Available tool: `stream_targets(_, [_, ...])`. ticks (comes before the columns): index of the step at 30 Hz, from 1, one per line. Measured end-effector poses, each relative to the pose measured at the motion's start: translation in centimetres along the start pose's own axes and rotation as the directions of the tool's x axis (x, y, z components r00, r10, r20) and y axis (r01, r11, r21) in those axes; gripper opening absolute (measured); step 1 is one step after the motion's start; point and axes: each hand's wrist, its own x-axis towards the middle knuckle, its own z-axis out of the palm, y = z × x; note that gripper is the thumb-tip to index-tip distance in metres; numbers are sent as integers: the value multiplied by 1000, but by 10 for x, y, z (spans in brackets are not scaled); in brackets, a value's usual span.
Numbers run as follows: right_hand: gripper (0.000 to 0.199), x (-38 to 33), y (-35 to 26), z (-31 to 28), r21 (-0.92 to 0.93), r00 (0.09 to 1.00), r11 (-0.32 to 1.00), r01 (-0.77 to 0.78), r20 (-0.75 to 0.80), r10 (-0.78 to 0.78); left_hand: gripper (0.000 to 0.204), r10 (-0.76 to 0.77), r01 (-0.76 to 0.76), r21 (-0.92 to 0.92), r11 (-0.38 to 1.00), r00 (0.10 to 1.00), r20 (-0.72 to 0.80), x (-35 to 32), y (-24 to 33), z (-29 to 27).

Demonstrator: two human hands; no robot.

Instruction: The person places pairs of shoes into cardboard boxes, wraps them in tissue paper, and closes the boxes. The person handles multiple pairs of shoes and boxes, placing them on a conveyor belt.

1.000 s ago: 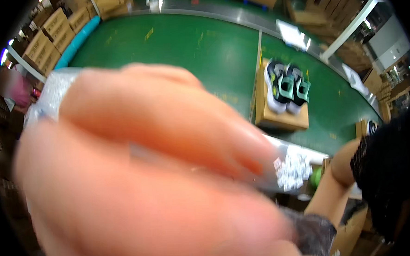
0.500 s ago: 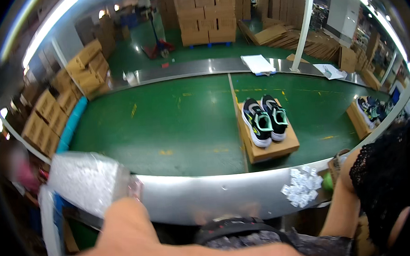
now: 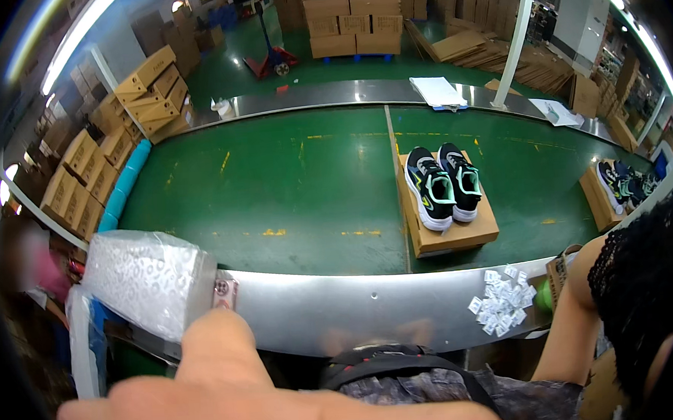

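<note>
Your hand: your right hand (image 3: 232, 398), as far as I can judge, lies across the bottom of the view, very close to the lens and blurred, with one digit raised.
Grip: that digit's tip sits at the lower right corner of the packet (image 3: 146, 281). You cannot tell whether it pinches, props or only meets it, since the other fingers are out of sight.
Left hand: not in the picture.
Packet: a white bundle in clear film, at the left on the near rail (image 3: 341, 305). It probably rests there so the metal edge bears its weight.
Strap: a dark strap (image 3: 405, 357) curves just below the rail, close to your body.
Tags: a small heap of white tags (image 3: 501, 300) lies on the rail to the right, likely kept there within easy reach.
Neighbour: another person's bare arm (image 3: 578, 326) in a black lace sleeve leans in beside the tags.
Belt: a broad green belt (image 3: 274, 190) runs left to right.
Shoes: a black and mint pair (image 3: 443, 183) stands soles down on a flat carton (image 3: 459, 234), which serves as a tray. A second such carton (image 3: 602, 196) sits near the right edge.
Far rail: paper sheets (image 3: 437, 91) lie on it.
Room: brown cartons (image 3: 97, 146) are stacked along the left, more stand at the back, and a red pallet truck (image 3: 271, 60) is on the green floor.
</note>
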Motion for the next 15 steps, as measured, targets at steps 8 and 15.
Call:
stream_targets(8, [31, -11, 5, 11, 39, 999, 998, 40, 15, -41, 27, -29, 25, -72, 997, 999, -45, -5, -16, 18])
stream_targets(15, [28, -20, 14, 12, 31, 999, 999, 25, 48, -27, 27, -11, 4, -181, 984, 999, -36, 7, -19, 20])
